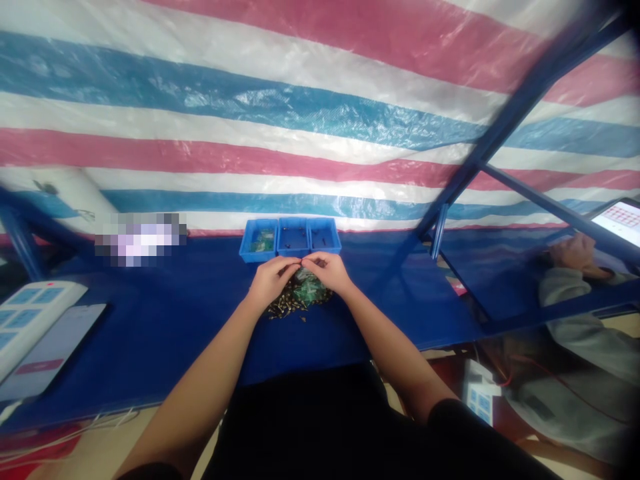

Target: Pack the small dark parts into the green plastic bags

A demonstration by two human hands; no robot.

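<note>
Right now, the left hand (271, 280) and right hand (327, 272) meet above a crinkled green-and-clear plastic packet (307, 290). The fingers (291, 266) of both hands curl inward, with the fingertips drawn close together at the packet's top. They look neither spread nor released, but the hands hide whether they are gripping the packet or something small within the pinch, so I cannot tell.

The packet sits on a loose heap of small brass-and-black parts (290, 305), near the middle of the blue tabletop (175, 320) and towards its far edge. The parts are too small to identify. Just beyond the hands, three blue plastic bins (290, 245) stand side by side against that edge. The left bin holds something green, while the other two hold small dark pieces.

A white power strip (33, 320) lies at the tabletop's left edge. A striped tarpaulin (250, 113) hangs behind the table. Off to the right, a co-worker's hand (575, 253) and grey sleeve (570, 300) are near a tablet (617, 223).
</note>
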